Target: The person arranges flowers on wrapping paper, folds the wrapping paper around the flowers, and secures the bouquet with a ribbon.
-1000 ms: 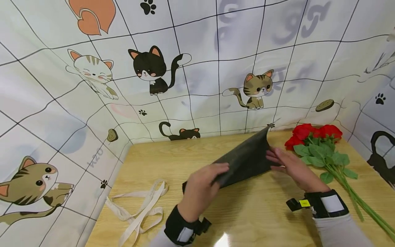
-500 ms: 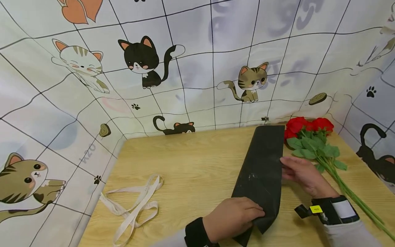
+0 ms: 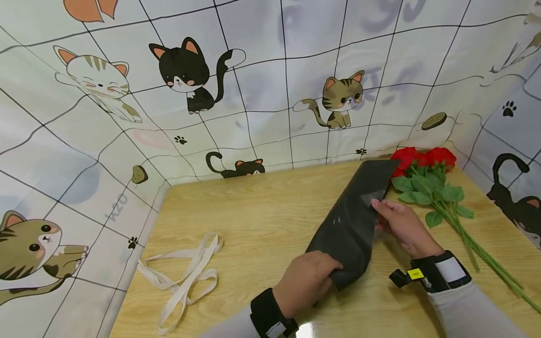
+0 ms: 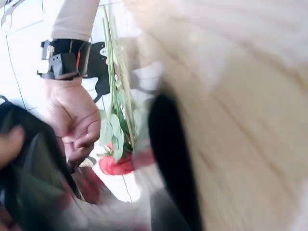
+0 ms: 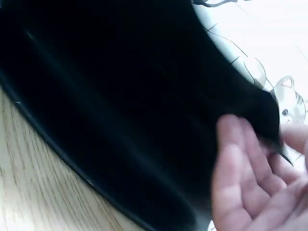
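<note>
A folded sheet of black wrapping paper (image 3: pixel 348 225) slants across the right half of the table, its far end by the roses. My left hand (image 3: pixel 304 284) grips its near end, the thumb hidden beneath. My right hand (image 3: pixel 405 230) pinches the paper's right edge, thumb on top and fingers behind. In the right wrist view the fingers (image 5: pixel 231 163) lie against the dark paper (image 5: pixel 115 106), which bows in a curve. The left wrist view is blurred; it shows the right hand (image 4: pixel 74 115) beside the paper (image 4: pixel 33 163).
Red roses (image 3: pixel 422 159) with green leaves and long stems lie along the table's right side. A loosely looped white ribbon (image 3: pixel 190 277) lies at the left. A cloth printed with cats (image 3: pixel 198 75) hangs behind the wooden table (image 3: pixel 245 216) and along its sides.
The paper has swung from a raised, slanted hold to lying lengthwise, then tilted slightly rightward with its near end lifted. The left hand moved right and keeps hold; the right hand now pinches the edge.
</note>
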Tool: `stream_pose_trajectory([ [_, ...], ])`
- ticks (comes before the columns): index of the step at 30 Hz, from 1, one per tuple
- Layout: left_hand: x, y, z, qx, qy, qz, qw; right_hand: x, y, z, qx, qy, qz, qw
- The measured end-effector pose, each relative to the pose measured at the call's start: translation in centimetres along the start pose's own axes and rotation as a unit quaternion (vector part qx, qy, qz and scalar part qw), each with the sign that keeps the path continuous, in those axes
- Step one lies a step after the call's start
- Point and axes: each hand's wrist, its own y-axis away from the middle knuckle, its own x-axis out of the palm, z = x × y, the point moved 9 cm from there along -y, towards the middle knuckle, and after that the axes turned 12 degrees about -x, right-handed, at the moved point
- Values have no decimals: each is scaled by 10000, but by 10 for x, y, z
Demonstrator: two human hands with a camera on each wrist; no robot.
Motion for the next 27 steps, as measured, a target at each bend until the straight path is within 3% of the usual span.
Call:
stream_pose_trajectory([
  [2, -11, -2, 24, -837, 621, -400, 9937, 10, -4, 5, -303, -8, 294, 9991],
  [3, -16, -2, 38, -1321, 961, -604, 9847, 15, -5, 7, -444, 122, 452, 9979],
  [5, -26, 0, 65, -2161, 1492, -1059, 9591, 26, -7, 7, -667, 881, 810, 9906],
  [6, -29, 2, 79, -2527, 1697, -1227, 9446, 32, -7, 6, -723, 1443, 1000, 9818],
  [8, -34, 6, 102, -3052, 1826, -1483, 9228, 42, -6, 2, -801, 2583, 1323, 9536],
  [11, -38, 12, 132, -3487, 1564, -1587, 9104, 55, -3, -7, -879, 4157, 1731, 8886],
  [14, -42, 18, 156, -3750, 1071, -1456, 9092, 63, 1, -10, -1097, 5019, 1905, 8365],
  [16, -45, 23, 168, -3892, 655, -1317, 9094, 66, 3, -8, -1194, 5275, 1922, 8188],
  [19, -51, 28, 176, -3891, -20, -1203, 9133, 70, 5, -7, -1335, 5414, 1974, 8063],
  [23, -54, 26, 173, -3435, -832, -1214, 9276, 76, 2, -7, -1433, 5376, 2093, 8041],
  [25, -48, 24, 170, -3238, -819, -982, 9374, 79, 0, -9, -1470, 5356, 2150, 8033],
  [27, -35, 24, 169, -3308, -530, -465, 9411, 83, -3, -10, -1490, 5344, 2178, 8030],
])
